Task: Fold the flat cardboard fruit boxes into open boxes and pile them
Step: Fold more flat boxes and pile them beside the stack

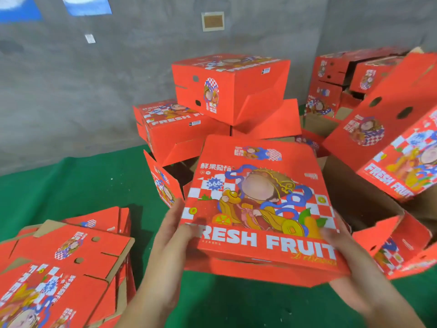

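I hold a folded red fruit box [257,204] in the middle of the view, its printed "FRESH FRUIT" face turned up toward me. My left hand [176,230] grips its left side, thumb lying over the printed face. My right hand [343,254] grips its right near corner, thumb on top. A stack of flat red box blanks [63,268] lies at the lower left on the green floor. Folded red boxes are piled behind: one on top [231,84], one below it at the left [172,129].
More folded red boxes lean at the right [387,143] and stand at the back right [335,84]. An open box [399,245] lies at the lower right. Green floor covering [71,190] spreads to the left; a grey concrete wall [94,91] stands behind.
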The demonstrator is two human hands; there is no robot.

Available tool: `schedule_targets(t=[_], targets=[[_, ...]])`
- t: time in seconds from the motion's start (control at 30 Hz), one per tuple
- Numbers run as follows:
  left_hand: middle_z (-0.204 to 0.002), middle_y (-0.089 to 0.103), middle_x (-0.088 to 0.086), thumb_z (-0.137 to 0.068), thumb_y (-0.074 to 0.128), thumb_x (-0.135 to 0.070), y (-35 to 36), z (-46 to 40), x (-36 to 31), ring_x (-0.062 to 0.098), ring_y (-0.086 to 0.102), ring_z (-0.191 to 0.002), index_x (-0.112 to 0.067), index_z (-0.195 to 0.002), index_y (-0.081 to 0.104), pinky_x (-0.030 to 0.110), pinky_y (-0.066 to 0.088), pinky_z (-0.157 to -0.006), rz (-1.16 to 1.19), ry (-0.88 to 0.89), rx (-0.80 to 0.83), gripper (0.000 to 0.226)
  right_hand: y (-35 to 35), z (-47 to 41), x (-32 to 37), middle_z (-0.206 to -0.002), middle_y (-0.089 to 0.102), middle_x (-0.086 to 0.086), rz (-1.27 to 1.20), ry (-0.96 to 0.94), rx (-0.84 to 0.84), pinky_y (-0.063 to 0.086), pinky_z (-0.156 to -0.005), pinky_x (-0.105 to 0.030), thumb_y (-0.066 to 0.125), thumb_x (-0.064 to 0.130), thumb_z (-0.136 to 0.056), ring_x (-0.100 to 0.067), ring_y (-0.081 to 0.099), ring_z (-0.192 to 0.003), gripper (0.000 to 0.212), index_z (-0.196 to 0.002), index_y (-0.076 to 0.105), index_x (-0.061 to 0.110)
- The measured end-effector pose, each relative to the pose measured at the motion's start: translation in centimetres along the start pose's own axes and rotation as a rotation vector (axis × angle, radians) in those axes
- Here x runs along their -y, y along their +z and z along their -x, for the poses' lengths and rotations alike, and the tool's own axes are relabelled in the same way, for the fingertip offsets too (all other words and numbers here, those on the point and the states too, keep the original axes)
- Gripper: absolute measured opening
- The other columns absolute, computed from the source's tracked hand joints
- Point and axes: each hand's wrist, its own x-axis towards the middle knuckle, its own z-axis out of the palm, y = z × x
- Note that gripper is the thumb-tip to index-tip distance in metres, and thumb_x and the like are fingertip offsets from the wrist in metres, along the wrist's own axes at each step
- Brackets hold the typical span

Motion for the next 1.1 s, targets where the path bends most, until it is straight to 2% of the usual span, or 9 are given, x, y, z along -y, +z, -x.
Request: schedule_targets(t=[0.1,0.27,0.43,0.67,0.73,0.8,0.87,0.93,1.1], targets=[[-0.121,0.075,0.005,-0.083,0.069,-0.031,-0.4,-0.5,0.4,0.022,0.074,-0.105,-0.041,-0.129,0.066,0.031,0.060,-0.079,-0.004,-0.115,0.140,0.047,0.3,1.4,1.6,-0.143,0.062,-0.008,0.065,-0.047,0.094,0.060,-0.089,-0.047,0.068,0.026,-0.089,-0.036,0.066,-0.121,0.065,-0.147,0.048,0.045],[-0.136,0.068,-0.004,-0.082,0.078,-0.045,0.5,-1.0,0.9,0.018,0.066,-0.125,-0.047,-0.144,0.049,0.029,0.054,-0.101,-0.054,0.074,0.124,0.069,0.3,1.5,5.3,-0.142,0.063,0.003,0.293,-0.181,0.166,0.059,-0.089,-0.033,0.069,0.028,-0.097,-0.025,0.066,-0.124,0.067,-0.145,0.038,0.063],[-0.147,0.058,-0.007,-0.094,0.071,-0.032,2.3,-1.1,1.2,0.014,0.060,-0.131,-0.043,-0.157,0.030,0.017,0.050,-0.097,-0.143,0.258,0.212,0.076,-0.2,0.7,6.9,-0.148,0.055,0.000,0.498,-0.324,-0.030,0.051,-0.105,-0.050,0.068,0.036,-0.091,-0.023,0.060,-0.130,0.078,-0.148,0.025,0.068],[-0.164,0.033,0.002,-0.096,0.068,-0.029,4.6,-5.1,0.7,0.034,0.037,-0.147,-0.035,-0.164,0.004,0.049,0.035,-0.120,-0.323,0.436,0.201,0.093,0.6,-3.8,8.3,-0.152,0.043,-0.006,0.759,-0.420,-0.178,0.045,-0.110,-0.055,0.082,0.039,-0.083,-0.028,0.049,-0.137,0.104,-0.160,0.012,0.044],[-0.163,0.031,0.009,-0.096,0.065,-0.017,7.7,-7.6,0.0,0.034,0.039,-0.140,-0.024,-0.165,-0.001,0.038,0.030,-0.120,-0.514,0.520,0.041,0.096,1.4,-7.7,9.4,-0.162,0.026,-0.007,1.001,-0.488,-0.349,0.026,-0.121,-0.056,0.083,0.032,-0.083,-0.027,0.029,-0.149,0.115,-0.164,0.003,0.027],[-0.164,0.030,0.015,-0.093,0.061,-0.001,10.9,-11.4,-1.3,0.035,0.047,-0.131,-0.012,-0.164,0.005,0.030,0.029,-0.115,-0.722,0.553,-0.002,0.091,2.5,-11.5,11.0,-0.169,0.007,-0.016,1.291,-0.405,-0.468,0.015,-0.125,-0.052,0.073,0.039,-0.092,-0.037,0.014,-0.154,0.101,-0.165,0.004,0.030],[-0.150,0.054,0.009,-0.095,0.060,-0.009,12.9,-14.8,-2.9,0.028,0.060,-0.121,-0.019,-0.159,0.031,0.037,0.043,-0.107,-0.796,0.393,0.183,0.071,3.2,-14.1,11.3,-0.166,0.016,-0.015,1.227,-0.216,-0.387,0.034,-0.117,-0.048,0.063,0.037,-0.098,-0.038,0.036,-0.143,0.084,-0.164,0.011,0.033],[-0.122,0.071,0.005,-0.095,0.059,-0.021,13.8,-16.2,-3.6,0.026,0.069,-0.108,-0.022,-0.137,0.056,0.041,0.056,-0.093,-0.693,0.199,0.300,0.042,3.8,-15.2,10.0,-0.147,0.042,-0.006,1.063,-0.190,-0.233,0.049,-0.090,-0.023,0.061,0.025,-0.097,-0.013,0.059,-0.106,0.078,-0.164,0.020,0.026],[-0.136,0.064,0.004,-0.099,0.061,-0.021,13.6,-14.3,-1.7,0.011,0.064,-0.110,-0.017,-0.142,0.055,0.021,0.049,-0.094,-0.517,0.118,0.335,0.044,6.4,-15.0,5.5,-0.133,0.055,0.016,0.846,-0.226,-0.173,0.037,-0.084,-0.001,0.064,0.029,-0.079,0.017,0.048,-0.110,0.090,-0.161,0.027,0.029]])
